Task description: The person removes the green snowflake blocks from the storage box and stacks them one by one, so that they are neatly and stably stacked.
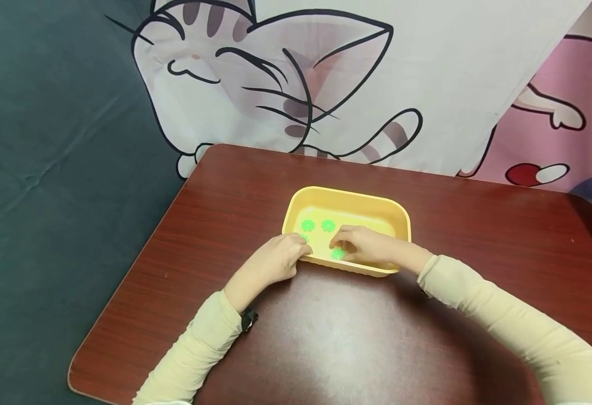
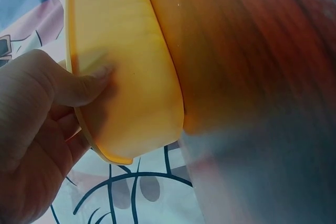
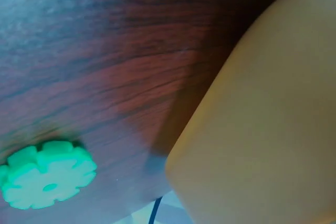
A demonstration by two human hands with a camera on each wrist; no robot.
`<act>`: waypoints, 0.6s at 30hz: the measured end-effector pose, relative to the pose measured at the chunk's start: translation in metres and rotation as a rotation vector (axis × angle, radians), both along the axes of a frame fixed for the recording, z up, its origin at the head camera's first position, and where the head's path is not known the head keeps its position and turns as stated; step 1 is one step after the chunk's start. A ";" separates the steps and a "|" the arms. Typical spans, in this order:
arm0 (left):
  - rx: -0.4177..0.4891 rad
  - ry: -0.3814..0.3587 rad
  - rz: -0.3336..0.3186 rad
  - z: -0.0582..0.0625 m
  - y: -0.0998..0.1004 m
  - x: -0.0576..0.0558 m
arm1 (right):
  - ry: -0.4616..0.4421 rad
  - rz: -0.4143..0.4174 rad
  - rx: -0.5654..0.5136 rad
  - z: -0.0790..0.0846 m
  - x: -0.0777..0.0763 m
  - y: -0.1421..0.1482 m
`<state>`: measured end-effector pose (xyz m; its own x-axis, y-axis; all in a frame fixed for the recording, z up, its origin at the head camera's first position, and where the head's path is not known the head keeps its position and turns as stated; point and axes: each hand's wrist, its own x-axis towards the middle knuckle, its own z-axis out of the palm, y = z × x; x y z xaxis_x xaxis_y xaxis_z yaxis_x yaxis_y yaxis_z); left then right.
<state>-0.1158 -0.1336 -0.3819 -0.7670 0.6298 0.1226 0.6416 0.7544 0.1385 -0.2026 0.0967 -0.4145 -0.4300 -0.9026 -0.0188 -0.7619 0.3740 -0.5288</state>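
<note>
My left hand (image 1: 282,257) grips the near left rim of a yellow plastic tub (image 1: 362,201). In the left wrist view the thumb presses the tub's outer wall (image 2: 136,93) while the fingers curl over its rim. Inside the tub, my right hand (image 1: 367,244) has its fingers curled down, with a green flower-shaped disc (image 1: 337,254) at the fingertips and thumb. Two more green discs (image 1: 328,225) lie on the tub floor, and another (image 1: 303,239) is partly covered by the left hand. The right wrist view shows a notched green disc (image 3: 50,177) beside a yellow wall (image 3: 262,119), no fingers visible.
The tub stands on a reddish-brown wooden table (image 1: 215,197) with rounded corners. Behind it hangs a white cloth (image 1: 453,73) with a cartoon cat, and a dark green cloth (image 1: 63,169) is at the left.
</note>
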 end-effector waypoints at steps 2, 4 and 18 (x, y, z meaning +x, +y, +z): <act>0.003 0.001 0.000 0.000 0.000 0.000 | -0.024 -0.027 0.013 0.002 0.000 -0.002; 0.007 0.001 -0.002 0.000 0.001 -0.001 | -0.039 -0.034 0.020 0.003 0.001 -0.003; 0.017 0.010 -0.004 0.001 0.000 0.000 | 0.055 0.004 0.016 0.012 0.008 -0.005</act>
<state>-0.1154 -0.1339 -0.3810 -0.7632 0.6305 0.1413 0.6459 0.7496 0.1445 -0.1949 0.0914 -0.4026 -0.4276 -0.9039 -0.0099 -0.7910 0.3794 -0.4799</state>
